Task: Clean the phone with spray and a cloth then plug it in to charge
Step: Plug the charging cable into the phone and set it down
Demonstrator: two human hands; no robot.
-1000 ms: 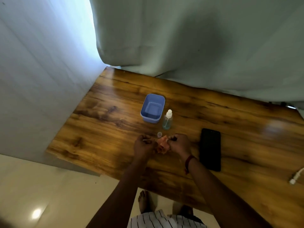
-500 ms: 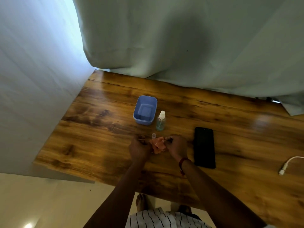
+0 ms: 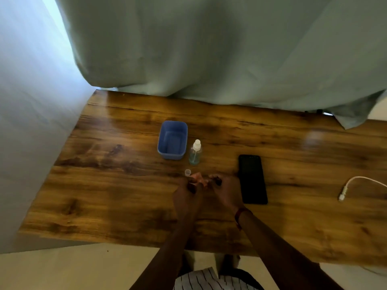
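Observation:
A small orange-pink cloth (image 3: pixel 199 179) is bunched between my two hands near the middle of the wooden table (image 3: pixel 104 185). My left hand (image 3: pixel 187 195) and my right hand (image 3: pixel 225 190) both pinch it. A black phone (image 3: pixel 252 178) lies flat just right of my right hand. A clear spray bottle (image 3: pixel 195 152) with a white nozzle stands upright behind the cloth. Its small clear cap (image 3: pixel 187 172) sits on the table by my left fingers. A white charging cable (image 3: pixel 356 186) lies at the right edge, its plug end toward me.
A blue plastic tub (image 3: pixel 172 140) stands left of the bottle. A grey-green curtain (image 3: pixel 209 49) hangs along the table's far edge, and a pale wall (image 3: pixel 31 122) borders its left side. The table's near edge runs just in front of my body.
My hands have come closer together, bunching the cloth smaller between them. The camera view has shifted, so more of the cable shows at the right.

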